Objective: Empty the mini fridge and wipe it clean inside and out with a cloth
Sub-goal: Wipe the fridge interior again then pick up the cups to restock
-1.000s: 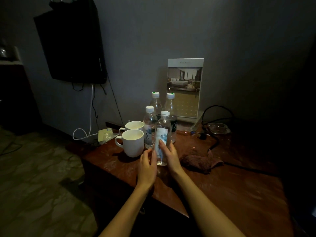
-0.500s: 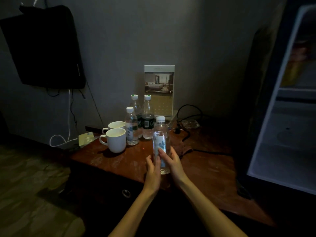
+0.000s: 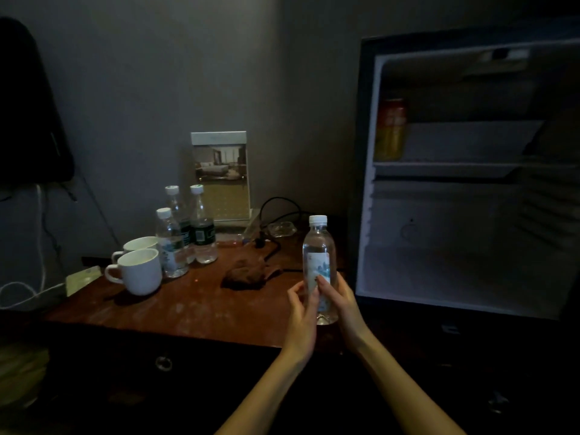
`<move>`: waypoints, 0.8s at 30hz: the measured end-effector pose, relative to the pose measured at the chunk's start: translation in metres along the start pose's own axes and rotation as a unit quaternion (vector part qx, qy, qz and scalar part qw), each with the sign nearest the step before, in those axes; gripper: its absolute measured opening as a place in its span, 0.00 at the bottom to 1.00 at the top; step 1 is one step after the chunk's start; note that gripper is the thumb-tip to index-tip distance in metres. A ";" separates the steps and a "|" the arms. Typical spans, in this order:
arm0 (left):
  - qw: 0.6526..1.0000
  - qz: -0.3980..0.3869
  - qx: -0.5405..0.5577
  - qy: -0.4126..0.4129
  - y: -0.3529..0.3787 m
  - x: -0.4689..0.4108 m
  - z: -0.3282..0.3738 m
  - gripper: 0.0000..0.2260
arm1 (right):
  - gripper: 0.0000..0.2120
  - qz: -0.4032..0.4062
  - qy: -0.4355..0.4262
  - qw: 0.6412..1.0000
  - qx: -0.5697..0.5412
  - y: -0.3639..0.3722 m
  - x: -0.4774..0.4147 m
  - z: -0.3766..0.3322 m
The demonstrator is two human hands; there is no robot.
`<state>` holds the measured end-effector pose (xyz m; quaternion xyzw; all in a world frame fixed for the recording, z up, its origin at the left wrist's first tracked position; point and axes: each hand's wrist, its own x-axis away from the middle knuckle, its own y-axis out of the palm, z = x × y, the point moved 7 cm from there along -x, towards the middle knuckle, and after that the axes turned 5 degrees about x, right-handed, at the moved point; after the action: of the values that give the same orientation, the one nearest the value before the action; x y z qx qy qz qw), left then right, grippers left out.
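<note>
A clear water bottle (image 3: 319, 246) with a white cap is held upright just left of the open mini fridge (image 3: 364, 183). My left hand (image 3: 302, 321) and my right hand (image 3: 342, 306) both grip its lower half, fingers curled round the label. The fridge interior is pale; a red and yellow can (image 3: 390, 130) stands on its upper shelf at the left. A crumpled brown cloth (image 3: 248, 274) lies on the wooden table (image 3: 175, 306) to the left of the bottle.
Three water bottles (image 3: 185, 233) and two white mugs (image 3: 138, 268) stand at the table's back left. A framed card (image 3: 221, 174) leans on the wall, with black cables (image 3: 276, 211) and a glass ashtray (image 3: 282, 229) beside it. A drawer knob (image 3: 163, 363) shows below.
The bottle has been carried right from beside the mugs, still in both hands. My view has swung right, bringing the open fridge into sight.
</note>
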<state>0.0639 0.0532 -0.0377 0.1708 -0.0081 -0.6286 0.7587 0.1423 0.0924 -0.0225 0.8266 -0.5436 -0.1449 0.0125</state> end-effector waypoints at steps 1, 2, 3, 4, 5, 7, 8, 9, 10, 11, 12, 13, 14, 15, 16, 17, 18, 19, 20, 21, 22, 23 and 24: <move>1.000 -0.011 -0.003 0.002 0.011 -0.001 -0.001 0.15 | 0.23 0.012 -0.001 1.000 -0.006 -0.011 0.002 -0.003; 1.000 -0.023 -0.005 0.003 0.023 -0.002 -0.004 0.16 | 0.23 0.024 -0.003 1.000 -0.015 -0.025 0.005 -0.007; 0.999 -0.035 -0.008 0.002 0.035 -0.003 -0.005 0.17 | 0.22 0.034 -0.007 0.999 -0.014 -0.038 0.008 -0.010; 0.999 -0.047 -0.006 -0.003 0.046 -0.003 -0.008 0.18 | 0.21 0.045 -0.011 0.999 -0.011 -0.051 0.011 -0.013; 0.998 -0.057 -0.006 -0.011 0.055 -0.004 -0.013 0.17 | 0.22 0.057 -0.017 0.998 -0.011 -0.063 0.013 -0.016; 0.997 -0.073 0.010 -0.024 0.072 -0.007 -0.020 0.13 | 0.29 0.078 -0.026 0.996 -0.018 -0.088 0.015 -0.019; 0.996 -0.079 0.021 -0.030 0.080 -0.007 -0.023 0.12 | 0.34 0.083 -0.025 0.996 -0.027 -0.099 0.015 -0.019; 0.996 -0.086 0.017 -0.028 0.087 -0.010 -0.026 0.12 | 0.38 0.082 -0.018 0.996 -0.035 -0.108 0.015 -0.020; 0.995 -0.094 0.006 -0.022 0.093 -0.012 -0.027 0.11 | 0.40 0.084 -0.008 0.996 -0.037 -0.115 0.016 -0.021; 0.995 -0.098 -0.028 -0.009 0.099 -0.015 -0.028 0.10 | 0.40 0.092 -0.005 0.995 -0.030 -0.123 0.016 -0.022; 0.992 -0.097 -0.078 0.010 0.102 -0.019 -0.029 0.11 | 0.36 0.104 -0.009 0.994 -0.024 -0.132 0.016 -0.024; 0.984 -0.098 -0.144 0.035 0.105 -0.023 -0.029 0.12 | 0.32 0.117 -0.018 0.993 -0.014 -0.140 0.016 -0.028; 0.969 -0.106 -0.214 0.065 0.109 -0.026 -0.029 0.15 | 0.31 0.130 -0.027 0.991 0.000 -0.147 0.016 -0.032; 0.945 -0.128 -0.289 0.089 0.113 -0.028 -0.031 0.19 | 0.32 0.137 -0.045 0.989 0.016 -0.153 0.015 -0.037; 0.912 -0.158 -0.363 0.105 0.118 -0.029 -0.036 0.23 | 0.36 0.142 -0.064 0.988 0.018 -0.157 0.014 -0.040; 0.874 -0.185 -0.434 0.113 0.121 -0.030 -0.041 0.26 | 0.39 0.146 -0.075 0.986 0.011 -0.161 0.014 -0.042; 0.833 -0.200 -0.500 0.127 0.123 -0.031 -0.044 0.28 | 0.40 0.154 -0.079 0.985 -0.001 -0.164 0.013 -0.043; 0.795 -0.203 -0.553 0.146 0.124 -0.033 -0.045 0.30 | 0.37 0.161 -0.085 0.983 -0.008 -0.167 0.012 -0.043; 0.768 -0.199 -0.587 0.161 0.124 -0.034 -0.044 0.30 | 0.31 0.169 -0.088 0.982 -0.014 -0.170 0.011 -0.042; 0.754 -0.190 -0.605 0.171 0.123 -0.035 -0.042 0.30 | 0.24 0.174 -0.088 0.981 -0.016 -0.171 0.011 -0.043; 0.746 -0.181 -0.617 0.175 0.121 -0.036 -0.041 0.29 | 0.20 0.176 -0.088 0.980 -0.015 -0.171 0.010 -0.044; 0.743 -0.172 -0.623 0.177 0.119 -0.036 -0.041 0.29 | 0.18 0.174 -0.090 0.981 0.000 -0.171 0.009 -0.044; 0.742 -0.168 -0.624 0.179 0.116 -0.035 -0.042 0.29 | 0.16 0.174 -0.089 0.981 0.019 -0.172 0.008 -0.044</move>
<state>0.1768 0.1147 -0.0390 -0.2329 0.5505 -0.5683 0.5654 0.3100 0.1492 -0.0125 0.7034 -0.6807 -0.2031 -0.0262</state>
